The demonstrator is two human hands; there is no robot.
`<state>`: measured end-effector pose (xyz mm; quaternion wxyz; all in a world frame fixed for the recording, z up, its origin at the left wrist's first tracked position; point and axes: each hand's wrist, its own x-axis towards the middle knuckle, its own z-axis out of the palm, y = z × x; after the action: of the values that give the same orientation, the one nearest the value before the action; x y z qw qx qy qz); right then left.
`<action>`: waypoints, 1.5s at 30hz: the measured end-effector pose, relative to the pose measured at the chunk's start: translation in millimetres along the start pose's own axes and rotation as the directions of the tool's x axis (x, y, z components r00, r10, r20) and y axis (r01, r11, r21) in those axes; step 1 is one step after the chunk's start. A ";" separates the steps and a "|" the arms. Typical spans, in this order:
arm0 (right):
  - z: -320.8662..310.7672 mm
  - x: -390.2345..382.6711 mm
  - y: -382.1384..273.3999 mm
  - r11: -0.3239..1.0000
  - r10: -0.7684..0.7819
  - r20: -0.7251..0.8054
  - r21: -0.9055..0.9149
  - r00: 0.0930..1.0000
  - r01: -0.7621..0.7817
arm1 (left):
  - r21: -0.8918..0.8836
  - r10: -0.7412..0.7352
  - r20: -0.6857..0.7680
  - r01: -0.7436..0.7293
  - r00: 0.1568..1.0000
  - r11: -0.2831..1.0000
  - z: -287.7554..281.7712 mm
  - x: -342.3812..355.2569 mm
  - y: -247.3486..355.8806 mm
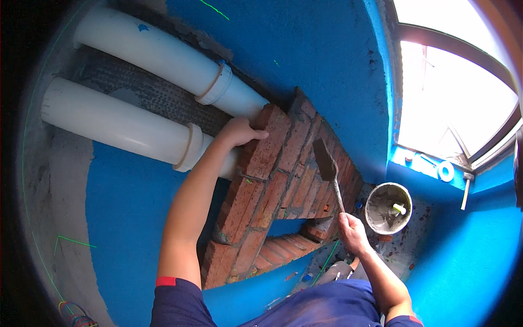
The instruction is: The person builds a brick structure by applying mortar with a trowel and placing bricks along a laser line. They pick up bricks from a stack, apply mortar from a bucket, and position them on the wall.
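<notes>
The right hand (353, 233) closes round a trowel (329, 171) by the handle, blade over the brickwork (271, 200), with open room between it and the left hand (238, 132). That one laps the edge of the end brick (268, 144), fingers hidden; I can't tell its grip. White pipes (128, 121) crowd its left. Right of the trowel grip sits a mortar bucket (371, 196); beyond, blue walls (283, 46) and a window (449, 103).

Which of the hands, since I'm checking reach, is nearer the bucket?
Right. The right hand, holding the trowel, is just left of the bucket in the picture; the left hand is farther off, up and left, on the top brick.
</notes>
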<state>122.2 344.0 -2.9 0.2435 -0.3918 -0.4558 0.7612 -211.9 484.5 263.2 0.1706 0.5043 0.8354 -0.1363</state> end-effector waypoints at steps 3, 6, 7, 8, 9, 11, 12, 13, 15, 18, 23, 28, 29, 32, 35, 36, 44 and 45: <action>8.8 19.6 -11.6 0.954 -0.063 0.130 0.298 0.990 0.021 | -0.003 -0.060 0.073 0.060 0.996 0.998 -7.8 1.0 3.1; 24.6 71.4 30.6 0.976 -0.173 -0.099 0.114 0.980 0.184 | -0.046 -0.007 0.025 0.008 1.000 0.999 -7.9 -4.7 13.0; 36.1 83.5 31.0 0.981 -0.156 -0.132 0.097 0.979 0.169 | -0.021 0.015 -0.023 -0.016 1.000 1.000 -4.0 -6.7 10.0; 44.3 92.4 31.9 0.990 -0.047 -0.122 0.128 0.991 0.063 | 0.006 0.039 -0.070 -0.039 0.997 0.999 -2.1 -7.2 7.9; 56.7 100.9 32.7 0.979 -0.039 -0.103 0.197 0.994 0.059 | 0.010 0.032 -0.067 -0.032 0.997 0.999 -0.9 -7.6 0.9; 71.5 120.6 32.7 0.962 -0.030 -0.096 0.268 0.995 0.055 | 0.039 0.019 -0.097 -0.016 0.995 0.999 3.4 -2.6 -7.1; 78.8 129.5 32.0 0.959 -0.022 -0.097 0.278 0.995 0.048 | 0.037 0.017 -0.090 -0.013 0.996 0.999 4.7 -2.0 -4.4; 83.1 129.0 19.8 0.949 -0.022 -0.089 0.311 0.996 0.049 | 0.006 0.012 -0.063 -0.012 0.998 1.000 0.7 -5.2 1.7; 99.0 149.2 30.7 0.957 -0.051 -0.112 0.279 0.992 0.081 | -0.059 0.081 -0.066 -0.085 0.995 0.995 -0.3 -11.2 4.8; 115.2 153.8 42.4 0.969 -0.082 -0.125 0.223 0.989 0.109 | -0.025 0.052 -0.082 -0.055 0.995 0.998 3.3 -7.5 -3.9; 135.9 145.2 73.3 0.981 -0.101 -0.170 0.146 0.980 0.127 | -0.008 0.083 -0.087 -0.084 0.993 0.996 1.0 -10.9 13.8; 166.8 108.6 84.0 0.993 -0.063 -0.072 0.092 0.995 0.069 | 0.047 0.046 -0.115 -0.041 0.992 0.998 0.4 -7.6 -3.0; 171.5 105.5 88.5 0.989 -0.038 -0.062 0.138 0.997 0.047 | 0.047 0.042 -0.113 -0.037 0.993 0.998 0.8 -6.2 -3.3; 185.3 94.1 92.7 0.973 -0.030 -0.033 0.230 0.999 0.037 | 0.013 0.131 -0.134 -0.130 0.982 0.991 3.2 -2.8 -8.2; 198.1 89.8 105.4 0.975 -0.057 -0.057 0.211 0.997 0.068 | 0.021 0.074 -0.128 -0.072 0.989 0.997 2.4 -3.8 -2.8; 201.5 86.7 108.1 0.979 -0.073 -0.058 0.187 0.996 0.082 | 0.016 0.013 -0.110 -0.011 0.994 1.000 2.5 -5.3 -0.6; 212.4 59.4 118.4 0.980 -0.119 0.010 0.163 0.993 0.115 | 0.091 0.089 -0.173 -0.074 0.981 0.993 6.1 -8.5 -2.5; 209.9 53.9 119.7 0.990 -0.076 0.068 0.126 0.995 0.067 | 0.087 0.092 -0.182 -0.077 0.979 0.993 7.7 -7.4 -6.1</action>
<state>-82.2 221.9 -70.7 0.2776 -0.3316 -0.4300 0.7925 -213.0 472.8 259.7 0.0771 0.5562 0.8195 -0.1145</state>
